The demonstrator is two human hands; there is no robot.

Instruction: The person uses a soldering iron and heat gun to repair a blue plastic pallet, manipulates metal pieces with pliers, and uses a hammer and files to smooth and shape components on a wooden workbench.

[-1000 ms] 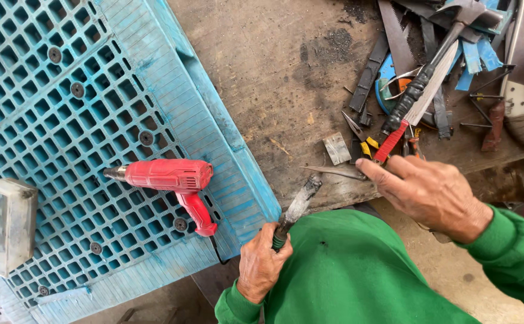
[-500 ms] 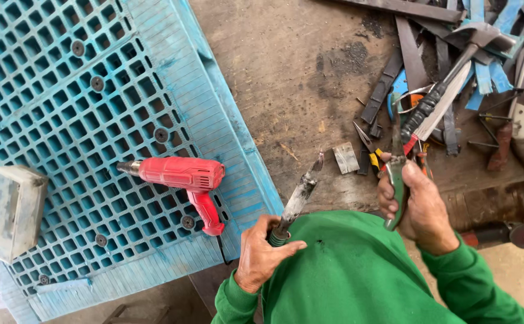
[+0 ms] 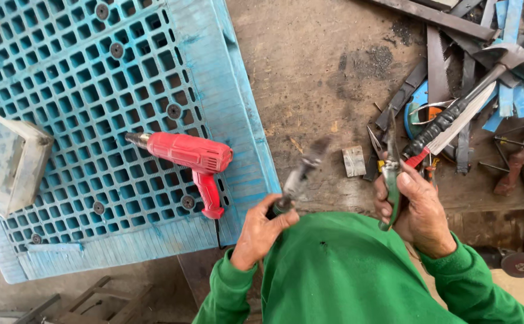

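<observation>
Holding two tools at lower centre | left hand fingers clamped on blurred dark-handled tool | right hand fingers clamped on green-handled pliers | judged step: bringing pliers to tool tip; next calls for steady alignment.

A worn, scratched worktop of dull rough surface is seen. The blue pallet and red heat gun are made of matt plastic. Green-coated handles are shown on the metal pliers.

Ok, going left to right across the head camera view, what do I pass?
Grey box → red heat gun → left hand holding a blurred tool → small block → right hand with green-handled pliers → hammer.
</observation>
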